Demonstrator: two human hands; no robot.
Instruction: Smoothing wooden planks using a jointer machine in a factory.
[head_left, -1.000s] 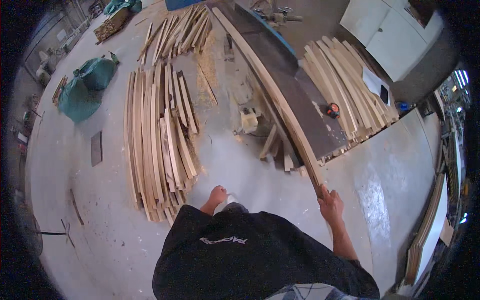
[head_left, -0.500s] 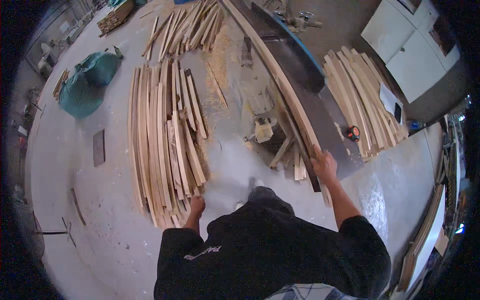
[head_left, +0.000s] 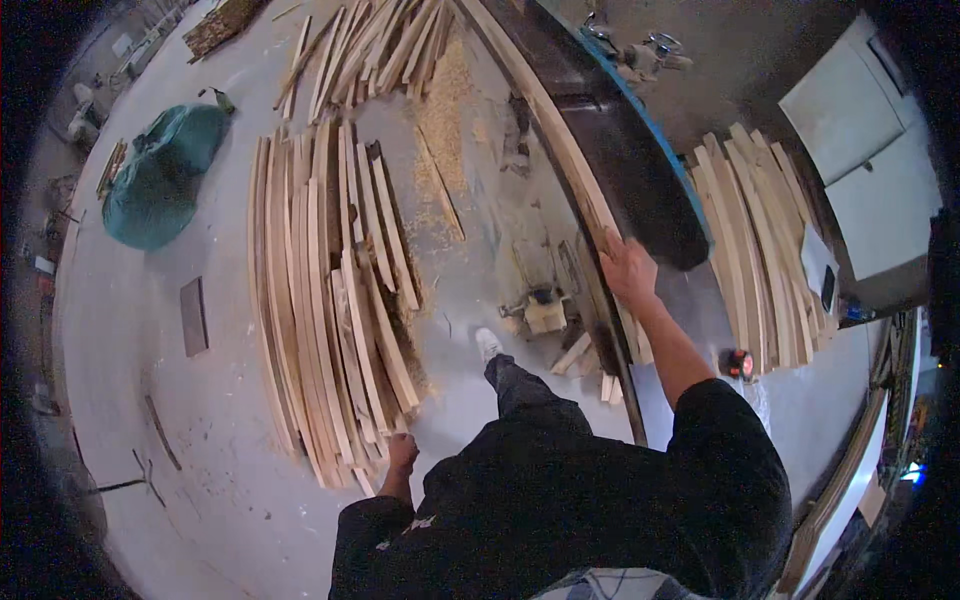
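Observation:
A long pale wooden strip (head_left: 560,130) lies along the dark machine table (head_left: 625,165), running away from me toward the top of the picture. My right hand (head_left: 630,272) is closed over the strip near its close end, fingers wrapped round its left edge. My left hand (head_left: 402,453) hangs low with the fingers curled in and nothing visible in them. It is beside the near ends of a stack of wooden strips (head_left: 325,300) on the floor; whether it touches them I cannot tell.
More strips (head_left: 375,50) lie at the far left-centre, beside sawdust (head_left: 445,110). Boards (head_left: 755,250) are piled right of the machine, near a tape measure (head_left: 740,364). A green sack (head_left: 165,180) sits far left. My white shoe (head_left: 488,345) stands between stack and machine.
I have stepped forward, and my shoe now shows. My right hand and the strip have moved forward along the machine table. The tape measure and table end appear closer. My left hand stays low.

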